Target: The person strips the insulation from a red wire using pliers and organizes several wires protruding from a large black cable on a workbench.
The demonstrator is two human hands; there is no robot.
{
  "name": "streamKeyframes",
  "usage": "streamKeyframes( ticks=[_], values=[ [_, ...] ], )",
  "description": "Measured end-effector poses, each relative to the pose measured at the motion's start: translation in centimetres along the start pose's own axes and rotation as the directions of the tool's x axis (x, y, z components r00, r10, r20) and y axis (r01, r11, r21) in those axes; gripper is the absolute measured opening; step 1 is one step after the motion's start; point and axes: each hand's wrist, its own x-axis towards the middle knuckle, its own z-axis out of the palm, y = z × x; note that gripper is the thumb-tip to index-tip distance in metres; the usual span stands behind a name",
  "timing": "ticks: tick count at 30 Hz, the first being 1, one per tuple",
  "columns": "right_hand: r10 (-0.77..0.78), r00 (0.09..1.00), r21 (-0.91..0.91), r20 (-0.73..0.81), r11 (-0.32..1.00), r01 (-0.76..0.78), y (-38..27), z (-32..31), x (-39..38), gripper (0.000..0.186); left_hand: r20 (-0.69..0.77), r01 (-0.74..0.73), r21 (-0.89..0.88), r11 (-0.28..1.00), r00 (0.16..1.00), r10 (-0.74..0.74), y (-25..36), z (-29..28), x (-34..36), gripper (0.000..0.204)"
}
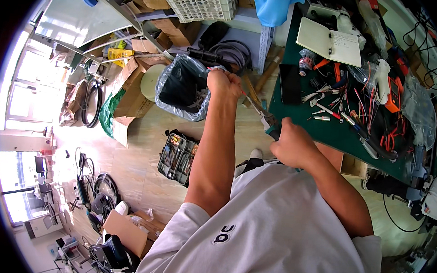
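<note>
- Pliers (268,121) in right hand (289,143), grip clasped.
- Left hand (225,83): grip pinching red strand (209,69); how much is done or left, can't tell.
- Loose red wires (389,141) on worktop (290,122).

Green tabletop (331,137) with phone (290,84), silver cylinder (322,118)
</note>
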Motion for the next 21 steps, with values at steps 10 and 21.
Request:
streamKeyframes(
  ticks=[10, 21],
  values=[
    [-0.146, 0.972, -0.278, -0.183, 0.956, 0.091, 0.6, 1.0, -0.9, 0.033, -0.12, 0.081, 0.046, 0.996, 0.99, -0.075, 1.2, -0.5, 1.2, 0.028],
    [-0.164, 0.949, -0.278, -0.269, 0.957, 0.087, 1.7, 0.1, -1.3, 0.035, 0.334, 0.069, 0.153, 0.986, 0.935, -0.117, -1.6, 0.2, -7.9, 0.044]
  ],
)
